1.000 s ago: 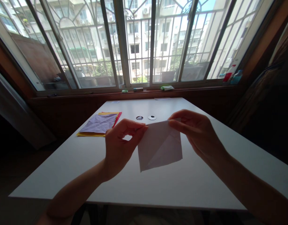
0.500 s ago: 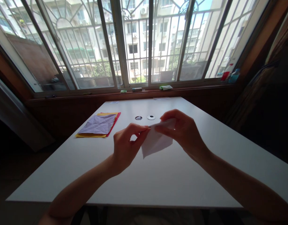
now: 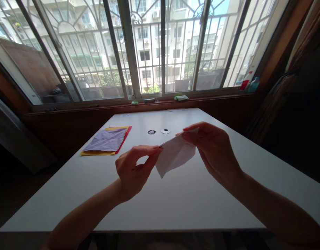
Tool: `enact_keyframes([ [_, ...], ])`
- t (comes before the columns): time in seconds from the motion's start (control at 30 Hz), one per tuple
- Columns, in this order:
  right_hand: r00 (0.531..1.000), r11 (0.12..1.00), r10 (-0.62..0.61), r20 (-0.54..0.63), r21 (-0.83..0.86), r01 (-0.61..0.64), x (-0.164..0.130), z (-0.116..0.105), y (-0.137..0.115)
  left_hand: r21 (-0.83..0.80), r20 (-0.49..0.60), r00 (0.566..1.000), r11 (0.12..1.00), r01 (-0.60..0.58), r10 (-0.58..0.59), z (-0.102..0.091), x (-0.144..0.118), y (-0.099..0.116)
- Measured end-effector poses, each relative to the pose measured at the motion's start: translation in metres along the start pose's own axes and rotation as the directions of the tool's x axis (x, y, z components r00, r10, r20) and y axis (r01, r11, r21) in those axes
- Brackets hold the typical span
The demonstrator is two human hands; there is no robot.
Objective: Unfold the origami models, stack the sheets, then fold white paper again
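Observation:
A pale sheet of paper (image 3: 175, 154) is held up above the white table, its upper edge stretched between both hands and a pointed corner hanging down. My left hand (image 3: 135, 170) pinches the left end of that edge between thumb and forefinger. At the other end, my right hand (image 3: 214, 146) grips the paper near its upper right corner, thumb on the near side. On the table to the left lies a creased lavender paper (image 3: 105, 139) on top of yellow (image 3: 97, 152) and red sheets (image 3: 124, 139).
Two round cable holes (image 3: 165, 131) are set in the white table (image 3: 149, 208) beyond my hands. A green-and-white packet (image 3: 181, 98) and a small box (image 3: 149, 100) sit on the windowsill. Red and blue bottles (image 3: 253, 85) stand at its right end. Barred windows rise behind.
My hands have moved apart along the paper's upper edge, the left one leftward and slightly down, the right one rightward. More of the paper now shows between them. The view has shifted slightly.

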State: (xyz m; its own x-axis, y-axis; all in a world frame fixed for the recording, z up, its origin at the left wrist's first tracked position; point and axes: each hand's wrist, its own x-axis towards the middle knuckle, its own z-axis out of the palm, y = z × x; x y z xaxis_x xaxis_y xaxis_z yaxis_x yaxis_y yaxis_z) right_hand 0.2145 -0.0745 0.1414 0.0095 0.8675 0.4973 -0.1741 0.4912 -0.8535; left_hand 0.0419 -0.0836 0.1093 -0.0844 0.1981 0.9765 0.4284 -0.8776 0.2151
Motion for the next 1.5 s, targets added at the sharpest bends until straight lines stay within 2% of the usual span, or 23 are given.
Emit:
enact_keyframes([
  [0.6,0.998,0.993,-0.059,-0.030,-0.104,0.056,-0.007,0.000,-0.005,0.015,-0.027,0.999,0.999,-0.040,0.040,-0.002,-0.001,0.000],
  [0.73,0.996,0.995,-0.074,-0.041,-0.070,0.071,-0.006,0.001,-0.005,-0.012,-0.020,1.000,1.000,0.003,-0.003,-0.001,-0.002,0.001],
  [0.83,0.997,0.991,-0.072,0.005,-0.111,0.072,-0.002,-0.005,-0.010,-0.019,0.003,0.991,0.991,0.131,-0.131,-0.004,0.002,0.002],
  [0.93,0.982,0.972,-0.005,0.191,-0.228,0.049,0.007,-0.015,-0.015,-0.025,0.122,0.946,0.952,0.306,-0.301,-0.008,0.009,0.003],
  [1.0,0.935,0.952,0.082,0.345,-0.304,0.029,0.013,-0.020,-0.015,-0.021,0.241,0.899,0.924,0.381,-0.365,-0.009,0.014,0.001],
  [1.1,0.838,0.916,0.189,0.512,-0.399,0.037,0.020,-0.022,-0.007,-0.019,0.406,0.834,0.909,0.415,-0.373,-0.007,0.018,-0.004],
  [1.17,0.806,0.891,0.205,0.555,-0.446,0.081,0.021,-0.020,0.000,-0.013,0.473,0.796,0.900,0.436,-0.378,-0.005,0.018,-0.008],
  [1.27,0.832,0.827,0.173,0.528,-0.536,0.168,0.019,-0.016,0.006,0.014,0.504,0.733,0.853,0.522,-0.457,0.001,0.015,-0.014],
  [1.4,0.900,0.713,0.066,0.432,-0.651,0.260,0.013,-0.010,0.004,0.056,0.581,0.607,0.771,0.635,-0.542,0.008,0.011,-0.023],
  [1.5,0.912,0.669,0.012,0.410,-0.681,0.297,0.012,-0.009,0.004,0.127,0.616,0.535,0.743,0.657,-0.578,0.011,0.010,-0.024],
])
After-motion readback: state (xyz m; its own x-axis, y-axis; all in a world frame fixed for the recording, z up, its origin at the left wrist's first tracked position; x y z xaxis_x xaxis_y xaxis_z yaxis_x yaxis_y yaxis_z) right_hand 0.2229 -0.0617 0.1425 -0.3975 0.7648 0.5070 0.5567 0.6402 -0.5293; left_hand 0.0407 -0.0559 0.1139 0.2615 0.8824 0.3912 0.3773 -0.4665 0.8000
